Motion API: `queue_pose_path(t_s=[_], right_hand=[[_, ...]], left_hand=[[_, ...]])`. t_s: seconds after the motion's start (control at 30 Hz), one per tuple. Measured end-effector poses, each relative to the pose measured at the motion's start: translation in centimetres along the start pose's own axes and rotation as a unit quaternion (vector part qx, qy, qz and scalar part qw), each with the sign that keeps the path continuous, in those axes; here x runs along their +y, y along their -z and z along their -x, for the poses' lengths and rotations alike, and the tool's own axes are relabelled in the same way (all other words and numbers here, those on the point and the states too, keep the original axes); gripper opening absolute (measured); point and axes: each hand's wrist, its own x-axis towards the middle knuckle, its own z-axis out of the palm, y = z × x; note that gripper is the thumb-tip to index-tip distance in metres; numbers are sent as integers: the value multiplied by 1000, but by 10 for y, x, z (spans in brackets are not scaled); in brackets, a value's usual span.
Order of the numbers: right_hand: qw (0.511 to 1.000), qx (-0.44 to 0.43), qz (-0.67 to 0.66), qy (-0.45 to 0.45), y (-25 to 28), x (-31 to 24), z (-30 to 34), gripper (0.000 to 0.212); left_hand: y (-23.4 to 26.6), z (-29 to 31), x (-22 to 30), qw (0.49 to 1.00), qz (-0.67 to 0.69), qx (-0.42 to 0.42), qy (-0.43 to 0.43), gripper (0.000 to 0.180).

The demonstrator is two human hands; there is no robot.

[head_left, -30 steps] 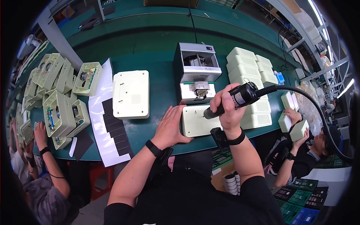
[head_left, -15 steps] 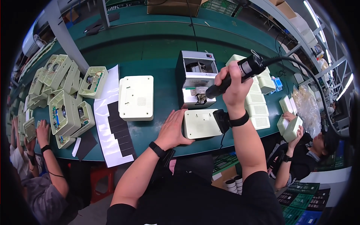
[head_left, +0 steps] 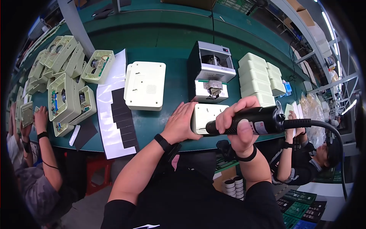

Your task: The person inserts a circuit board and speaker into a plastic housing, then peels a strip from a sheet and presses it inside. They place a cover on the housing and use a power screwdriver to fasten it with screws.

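Note:
A cream plastic casing [head_left: 203, 116] lies on the green bench in front of me, its flat holed face up. My left hand [head_left: 178, 125] braces it, fingers along its left side and thumb at the near edge. In my right hand [head_left: 244, 135] is a black electric screwdriver [head_left: 268, 119] with a thick cable, tilted so its nose points at the near left corner of the casing. Tool and hand cover much of the casing's right half. I cannot tell whether the bit touches a screw hole. Beyond the casing stands a grey and black screw feeder [head_left: 211, 70].
Left of the feeder lie stacked cream casings [head_left: 146, 82]; more cream cases [head_left: 251, 74] are piled right. Open casings with wiring [head_left: 66, 95] crowd the left, beside a white sheet [head_left: 110, 139] with black pieces. Co-workers' hands [head_left: 41, 118] are at work on both sides.
My right hand has brought the screwdriver from the feeder down and toward me, over the casing. My left hand stays against the casing. The whole view has shifted slightly.

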Motion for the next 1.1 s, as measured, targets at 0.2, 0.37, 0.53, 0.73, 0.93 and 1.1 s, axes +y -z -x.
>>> queue_pose_path(t_s=[0.2, 0.37, 0.53, 0.73, 0.93, 1.1], right_hand=[[1000, -1, 2, -10, -1, 9, 6, 48], [999, 10, 29, -26, 1, 34, 13, 48], [999, 11, 14, -36, 0, 41, 11, 47], [998, -3, 51, -22, 4, 46, 15, 46], [999, 24, -15, 17, 9, 16, -9, 36], [988, 108, 14, 105, 40, -1, -67, 25]], left_hand=[[-1, 3, 0, 1000, 0, 7, -1, 111], [-1, 2, 1, 1000, 6, 16, -12, 111], [-1, 3, -1, 1000, 5, 25, -14, 109], [-3, 3, -1, 999, 4, 25, -21, 109], [1, 1, -3, 1000, -3, 7, -3, 110], [0, 1, 2, 1000, -11, -4, 1, 111]])
